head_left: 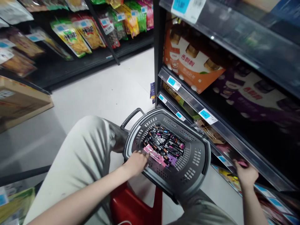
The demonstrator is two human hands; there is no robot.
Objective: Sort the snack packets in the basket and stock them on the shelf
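Observation:
A dark grey shopping basket (pixel 197 159) rests between my knees, with many slim stick packets (pixel 161 137) heaped on its bottom, mostly black. My left hand (pixel 137 163) reaches over the basket's near rim, fingers curled round the ends of some pink stick packets (pixel 154 155). Purple packets (pixel 172 160) lie beside these. At the lower shelf on the right, my right hand (pixel 247 175) is closed, and a small pink packet (pixel 242 163) shows at its fingers. The shelf edge partly hides what lies behind that hand.
Shelves with a clear-fronted edge (pixel 225 134) and price tags rise close on the right, holding an orange drink carton (pixel 187 59) and a purple one (pixel 250 87). A red stool (pixel 131 203) is beneath me. Bagged snacks (pixel 70 36) fill the far shelves; a cardboard box (pixel 21 103) stands left.

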